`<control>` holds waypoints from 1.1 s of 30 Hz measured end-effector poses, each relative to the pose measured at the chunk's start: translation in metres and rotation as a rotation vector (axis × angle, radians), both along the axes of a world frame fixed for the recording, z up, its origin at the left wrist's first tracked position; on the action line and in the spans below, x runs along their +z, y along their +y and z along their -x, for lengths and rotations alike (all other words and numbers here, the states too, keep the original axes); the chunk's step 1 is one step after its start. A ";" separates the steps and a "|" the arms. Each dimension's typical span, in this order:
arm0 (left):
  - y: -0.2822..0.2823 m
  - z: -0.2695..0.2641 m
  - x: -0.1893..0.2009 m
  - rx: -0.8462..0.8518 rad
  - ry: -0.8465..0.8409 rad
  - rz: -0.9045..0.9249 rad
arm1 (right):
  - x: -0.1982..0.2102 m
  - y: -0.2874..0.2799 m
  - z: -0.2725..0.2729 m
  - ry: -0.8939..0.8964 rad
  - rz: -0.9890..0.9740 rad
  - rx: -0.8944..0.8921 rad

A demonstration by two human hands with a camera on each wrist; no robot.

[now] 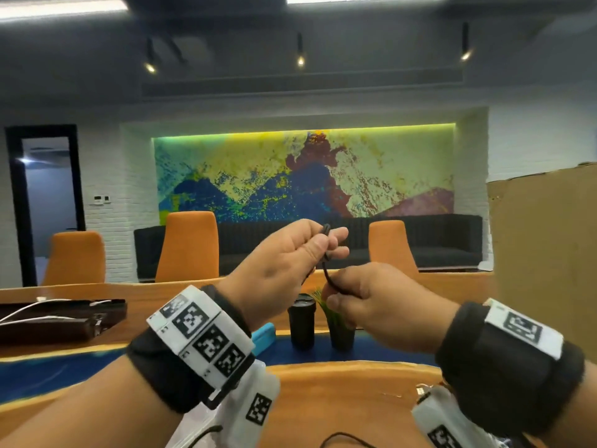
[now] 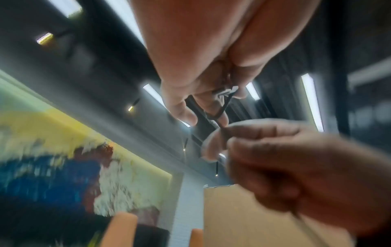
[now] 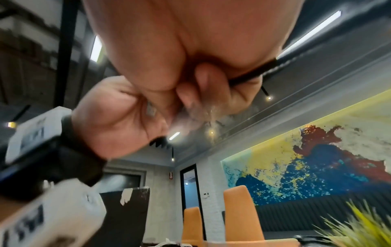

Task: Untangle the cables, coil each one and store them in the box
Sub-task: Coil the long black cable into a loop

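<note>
A thin black cable (image 1: 326,270) is held up in the air between both hands, above the table. My left hand (image 1: 290,257) pinches a folded loop of it between thumb and fingers; the loop's top pokes out above the fingertips. My right hand (image 1: 361,299) sits just below and to the right, fingers curled, pinching the cable's lower stretch. In the left wrist view the black cable (image 2: 220,110) forms a small loop between the two hands. In the right wrist view the black cable (image 3: 253,73) runs across the curled fingers. A cardboard box (image 1: 542,253) stands at the right.
On the wooden table (image 1: 323,399) stand a black cup (image 1: 302,321), a small potted plant (image 1: 339,324) and a blue object (image 1: 263,334). A dark case with white cables (image 1: 58,318) lies at the left. More black cable (image 1: 345,438) lies near the front edge. Orange chairs (image 1: 190,247) line the far side.
</note>
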State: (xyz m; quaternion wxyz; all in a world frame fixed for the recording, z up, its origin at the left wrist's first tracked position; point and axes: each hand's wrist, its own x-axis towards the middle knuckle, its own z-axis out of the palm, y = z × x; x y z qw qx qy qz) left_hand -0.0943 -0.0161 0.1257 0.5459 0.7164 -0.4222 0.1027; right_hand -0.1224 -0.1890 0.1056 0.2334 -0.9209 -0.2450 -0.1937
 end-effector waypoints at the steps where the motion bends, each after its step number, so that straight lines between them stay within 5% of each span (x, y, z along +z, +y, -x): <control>1: 0.001 -0.003 -0.001 0.065 -0.107 -0.073 | 0.006 -0.001 0.003 -0.011 0.052 -0.015; 5: 0.011 -0.014 0.003 0.222 -0.312 -0.267 | 0.025 -0.002 0.011 -0.156 0.203 -0.057; 12: 0.013 -0.020 0.009 0.356 -0.390 -0.507 | 0.027 -0.002 -0.014 -0.457 0.110 -0.077; 20: 0.019 -0.025 0.015 0.350 -0.313 -0.808 | 0.009 0.000 -0.028 -0.412 0.091 -0.039; 22: 0.025 -0.029 0.011 0.309 -0.226 -0.736 | 0.006 0.001 -0.027 -0.210 -0.081 0.039; 26: 0.027 -0.037 -0.003 0.439 -0.264 -0.788 | 0.010 -0.011 -0.024 0.237 -0.875 0.236; 28: 0.026 -0.039 -0.010 0.549 -0.341 -0.865 | 0.017 -0.021 -0.027 0.253 -1.144 0.284; 33: 0.020 -0.052 -0.023 0.786 -0.491 -1.070 | 0.015 -0.018 -0.037 0.224 -1.386 0.337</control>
